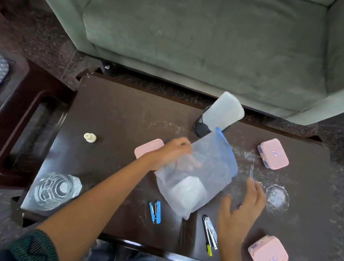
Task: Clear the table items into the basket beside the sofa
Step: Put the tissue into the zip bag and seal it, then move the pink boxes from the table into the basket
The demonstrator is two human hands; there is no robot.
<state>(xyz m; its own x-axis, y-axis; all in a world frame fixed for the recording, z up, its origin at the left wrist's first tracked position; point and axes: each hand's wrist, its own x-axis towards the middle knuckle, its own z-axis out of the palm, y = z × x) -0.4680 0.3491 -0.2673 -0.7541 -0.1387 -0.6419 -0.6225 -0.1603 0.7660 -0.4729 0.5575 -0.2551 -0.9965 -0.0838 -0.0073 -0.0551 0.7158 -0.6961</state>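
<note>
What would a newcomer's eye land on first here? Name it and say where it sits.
First the clear plastic bag with a blue edge, lifted at the table's centre by the left hand, with the right hand open beside it. Next, the pink-lidded boxes: two on the right, one behind the left hand. A glass jar stands at the near left corner.

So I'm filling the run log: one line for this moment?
left hand: holds plastic bag | right hand: open, beside bag | stapler, three pink boxes: on table
</note>
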